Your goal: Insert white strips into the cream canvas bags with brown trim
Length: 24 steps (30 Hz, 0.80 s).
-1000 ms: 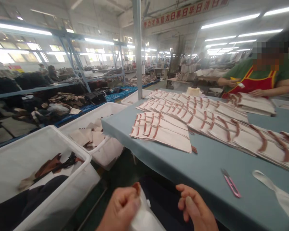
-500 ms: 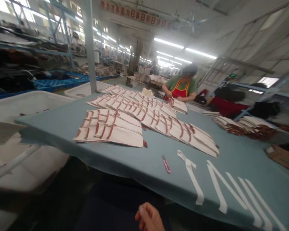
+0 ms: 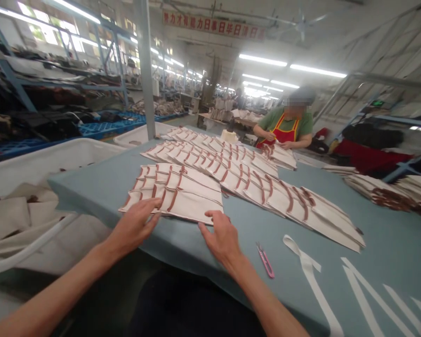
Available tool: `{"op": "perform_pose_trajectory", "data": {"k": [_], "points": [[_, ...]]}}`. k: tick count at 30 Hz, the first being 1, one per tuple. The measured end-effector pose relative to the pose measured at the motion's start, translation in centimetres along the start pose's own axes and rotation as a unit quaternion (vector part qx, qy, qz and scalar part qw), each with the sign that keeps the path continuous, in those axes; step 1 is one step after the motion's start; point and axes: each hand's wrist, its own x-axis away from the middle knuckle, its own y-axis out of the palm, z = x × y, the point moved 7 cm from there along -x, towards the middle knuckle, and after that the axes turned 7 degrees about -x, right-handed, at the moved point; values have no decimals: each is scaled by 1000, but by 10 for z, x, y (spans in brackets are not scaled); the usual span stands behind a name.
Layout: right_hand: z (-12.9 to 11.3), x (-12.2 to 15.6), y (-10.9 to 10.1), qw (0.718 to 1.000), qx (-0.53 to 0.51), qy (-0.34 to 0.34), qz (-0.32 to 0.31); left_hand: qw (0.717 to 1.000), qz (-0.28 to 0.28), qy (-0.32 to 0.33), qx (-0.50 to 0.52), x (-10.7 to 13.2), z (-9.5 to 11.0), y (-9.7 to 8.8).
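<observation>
A short overlapping row of flat cream fabric pieces with brown strips (image 3: 196,199) lies near the front edge of the table. My left hand (image 3: 138,222) is at its near left side, fingers stretched out over the edge of the top pieces. At the near right corner is my right hand (image 3: 222,234), its thumb and fingers apart; whether the fingertips press on the cloth I cannot tell. Neither hand grips anything. Pink thread snips (image 3: 265,262) lie on the table to the right of my right hand.
Longer overlapping rows of similar pieces (image 3: 238,171) run across the blue-green table (image 3: 94,180). White strips (image 3: 308,271) lie at right front. Across the table a person in a red apron (image 3: 284,128) handles similar pieces. White bins (image 3: 87,150) stand at left, a post (image 3: 147,75) behind.
Both my hands have come up to the near row of pieces; before, only one hand showed, low in front of the table. The view has shifted left.
</observation>
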Motion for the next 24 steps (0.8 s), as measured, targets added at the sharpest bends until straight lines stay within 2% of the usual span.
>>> {"op": "perform_pose_trajectory", "data": {"k": [2, 5, 8, 11, 14, 17, 21, 24], "points": [[-6, -37, 11, 999, 24, -21, -21, 1000, -3, 20, -2, -28, 14, 21], [-8, -81, 26, 996, 62, -38, -57, 1000, -9, 19, -14, -60, 16, 38], [-3, -109, 47, 989, 94, -47, -102, 999, -36, -2, -32, -74, 6, 50], [5, -123, 64, 985, 111, -55, -124, 996, -68, -21, -49, -77, -2, 60], [15, -124, 65, 988, 103, -68, -98, 992, -100, -32, -65, -79, -5, 67], [26, -114, 46, 993, 75, -82, -42, 986, -140, -44, -72, -83, -6, 69], [33, -81, 14, 991, 23, -126, 28, 974, -200, -79, -70, -97, -12, 68], [30, -50, 0, 985, -7, -157, 63, 962, -243, -110, -67, -108, -18, 67]]}}
